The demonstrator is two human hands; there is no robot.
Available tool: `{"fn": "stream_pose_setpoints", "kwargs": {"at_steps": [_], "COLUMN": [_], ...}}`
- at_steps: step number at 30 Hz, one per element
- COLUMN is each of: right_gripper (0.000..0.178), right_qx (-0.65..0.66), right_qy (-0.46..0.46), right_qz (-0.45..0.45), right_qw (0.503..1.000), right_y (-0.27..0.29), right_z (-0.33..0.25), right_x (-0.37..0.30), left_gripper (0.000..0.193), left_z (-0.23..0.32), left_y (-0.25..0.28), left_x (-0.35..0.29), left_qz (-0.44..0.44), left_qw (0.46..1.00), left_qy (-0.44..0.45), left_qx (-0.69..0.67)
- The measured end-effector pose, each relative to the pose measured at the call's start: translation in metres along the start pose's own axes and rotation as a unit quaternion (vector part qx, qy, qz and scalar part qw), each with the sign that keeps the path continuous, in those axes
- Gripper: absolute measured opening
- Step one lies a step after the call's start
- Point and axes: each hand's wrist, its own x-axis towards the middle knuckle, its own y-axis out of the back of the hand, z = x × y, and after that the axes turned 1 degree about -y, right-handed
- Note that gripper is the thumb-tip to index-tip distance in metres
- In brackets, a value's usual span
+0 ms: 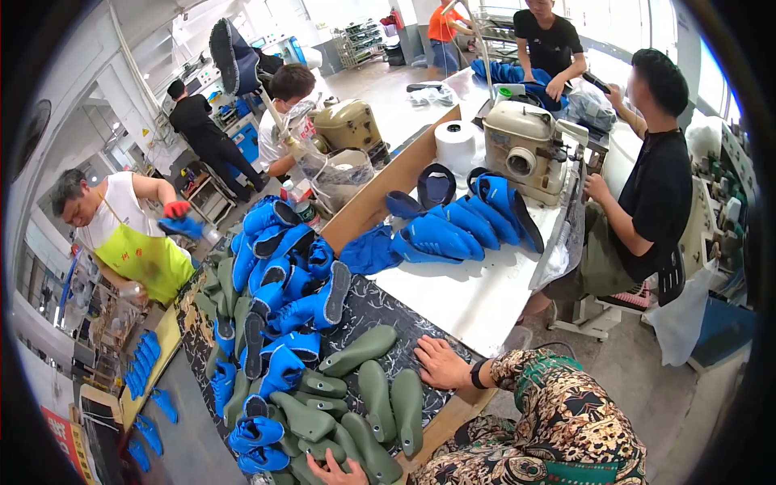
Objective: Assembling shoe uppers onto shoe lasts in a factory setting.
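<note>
1. A long workbench (pixel 477 303) runs from 7 o'clock up toward 12 o'clock, its near end covered by a dark speckled mat (pixel 380 307), its far end white.
2. A heap of blue shoes (pixel 283 283) fills the mat at 9 o'clock from the frame's centre; a second row of blue shoes (pixel 453 230) fans out on the white top just above centre.
3. Three seated or standing co-workers ring the bench: one in a green apron (pixel 145 259) at 9 o'clock, one in a white shirt (pixel 279 133) at 11 o'clock, one in black (pixel 655 202) at 2 o'clock.
4. Two beige machines (pixel 525 149) stand at 12 to 1 o'clock, a white roll (pixel 457 145) between them.
5. Green lasts (pixel 368 404) lie clustered on the mat at 6 o'clock, just beside the blue heap.
6. The wearer's right hand (pixel 440 364), patterned sleeve (pixel 566 412) behind it, lies flat and spread wide on the mat, fingertips just beside the upright lasts, holding nothing.
7. The left hand (pixel 335 470), at the bottom edge, rests open-fingered among the lowest lasts, touching them; whether it grips one cannot be told.
</note>
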Motion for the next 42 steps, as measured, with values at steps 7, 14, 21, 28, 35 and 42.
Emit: {"fn": "stream_pose_setpoints", "kwargs": {"at_steps": [7, 14, 21, 28, 35, 42], "right_gripper": [0.048, 0.049, 0.047, 0.046, 0.047, 0.047], "right_qx": [-0.02, -0.015, -0.01, -0.003, -0.007, -0.01], "right_qy": [-0.013, -0.01, -0.005, -0.001, -0.004, -0.007], "right_qz": [-0.001, 0.01, 0.02, 0.021, 0.023, 0.022], "right_qw": [1.0, 1.0, 1.0, 1.0, 1.0, 1.0], "right_y": [-0.0044, -0.0021, -0.0029, -0.002, -0.0025, -0.0026], "right_z": [0.0015, 0.0032, 0.0023, 0.0019, 0.0008, 0.0019], "right_x": [-0.0006, 0.0001, -0.0011, -0.0006, 0.0007, -0.0009], "left_gripper": [0.042, 0.039, 0.039, 0.04, 0.04, 0.041], "left_z": [0.0002, 0.0062, 0.0055, 0.0038, 0.0037, 0.0044], "left_y": [-0.0002, -0.0007, -0.0009, -0.0021, -0.0006, -0.0004], "left_x": [0.0018, 0.0033, 0.0032, 0.0028, 0.0048, 0.0048], "left_qz": [0.02, -0.005, 0.004, 0.013, 0.014, 0.014], "left_qw": [1.0, 1.0, 1.0, 1.0, 1.0, 1.0], "left_qy": [-0.008, 0.018, 0.007, 0.0, -0.009, -0.017], "left_qx": [0.014, 0.015, 0.014, 0.009, 0.015, 0.015]}}
